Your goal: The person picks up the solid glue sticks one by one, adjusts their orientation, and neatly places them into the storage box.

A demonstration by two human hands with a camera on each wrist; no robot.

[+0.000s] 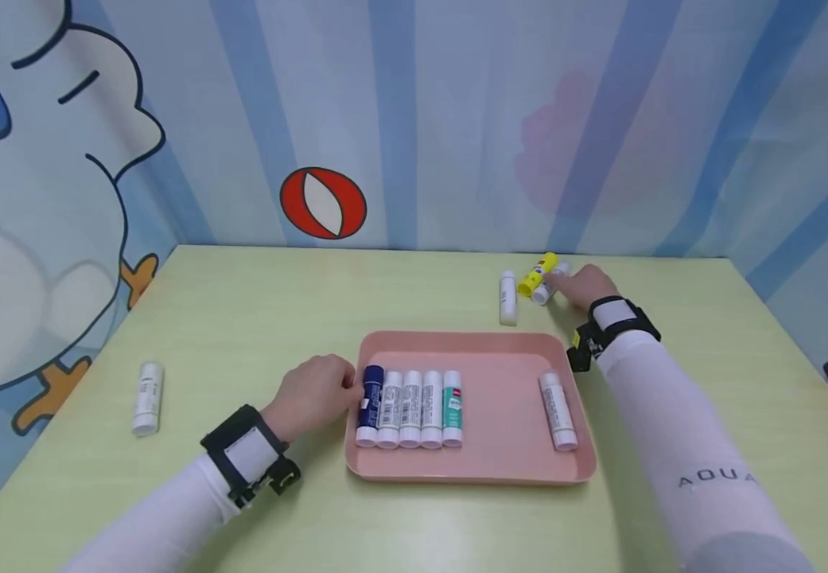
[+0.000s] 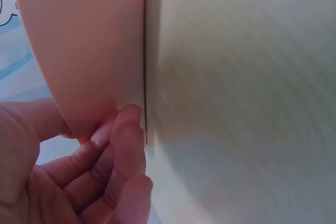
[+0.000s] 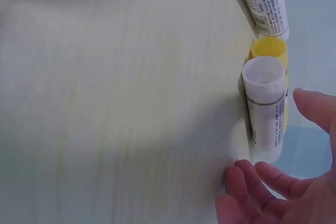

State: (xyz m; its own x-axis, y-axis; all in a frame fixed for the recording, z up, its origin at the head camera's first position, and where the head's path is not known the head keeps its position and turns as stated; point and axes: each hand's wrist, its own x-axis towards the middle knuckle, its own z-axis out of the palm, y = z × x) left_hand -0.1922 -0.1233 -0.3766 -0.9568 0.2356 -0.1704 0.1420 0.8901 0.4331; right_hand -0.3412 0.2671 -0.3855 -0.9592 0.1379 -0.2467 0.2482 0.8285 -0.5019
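My left hand (image 1: 316,396) pinches the left rim of the pink tray (image 1: 507,471), thumb over the edge and fingers against the outer wall (image 2: 89,40). Inside the tray, a dark blue glue stick (image 1: 371,406), several white ones (image 1: 410,410) and a green one (image 1: 452,410) stand in a row at the left. Another white glue stick (image 1: 559,412) lies at the tray's right side. Beyond the tray, my right hand (image 1: 585,286) reaches to a white glue stick (image 3: 265,111), thumb and fingers spread around its end. A yellow glue stick (image 1: 538,274) lies right beside it.
One more white glue stick (image 1: 507,298) lies left of the yellow one. Far to the left on the table (image 1: 256,302) is a single white glue stick (image 1: 147,398). A patterned curtain (image 1: 456,119) rises at the table's back edge.
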